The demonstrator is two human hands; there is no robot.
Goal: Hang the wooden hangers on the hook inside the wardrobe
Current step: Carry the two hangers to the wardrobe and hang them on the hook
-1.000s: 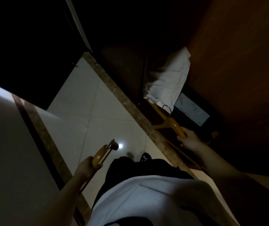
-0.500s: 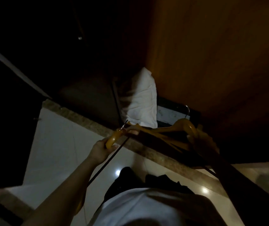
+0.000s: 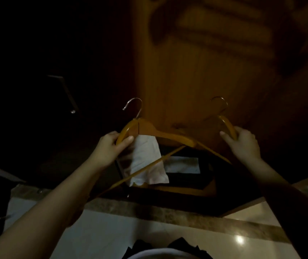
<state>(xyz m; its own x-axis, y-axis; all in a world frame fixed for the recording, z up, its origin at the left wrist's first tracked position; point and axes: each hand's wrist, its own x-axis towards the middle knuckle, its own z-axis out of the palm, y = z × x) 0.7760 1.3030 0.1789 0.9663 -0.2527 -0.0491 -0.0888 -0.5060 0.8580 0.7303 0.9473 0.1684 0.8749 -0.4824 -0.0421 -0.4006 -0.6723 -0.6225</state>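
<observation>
Shows two wooden hangers held up in a dim wardrobe, one in each hand.

Just above the white pillow (image 3: 145, 161), left hand (image 3: 112, 144) curled round the shoulder end of the left hanger (image 3: 149, 130), thumb across the near face. Up and right of the pillow, right hand (image 3: 243, 144) closed round the curved arm of the right hanger (image 3: 229, 126), index finger stretched along the wood. Tops well apart; inner ends close together up and right of the pillow, contact impossible to tell.

Smooth, varnished, honey-coloured wood; broad arched shoulders; thin straight bars below, the left one slanting across the front of the pillow. At each peak a slim curved metal hook: left hook (image 3: 135, 105) bright silver, right hook (image 3: 221, 103) dimmer, both free in the air.

Behind the pillow, reddish-brown grained wardrobe panel (image 3: 186, 71). Just right of the pillow, dark box (image 3: 183, 165) with a pale rectangular top. Below the pillow, mottled brown stone strip (image 3: 168, 215), then glossy pale floor tiles (image 3: 112, 236).
</observation>
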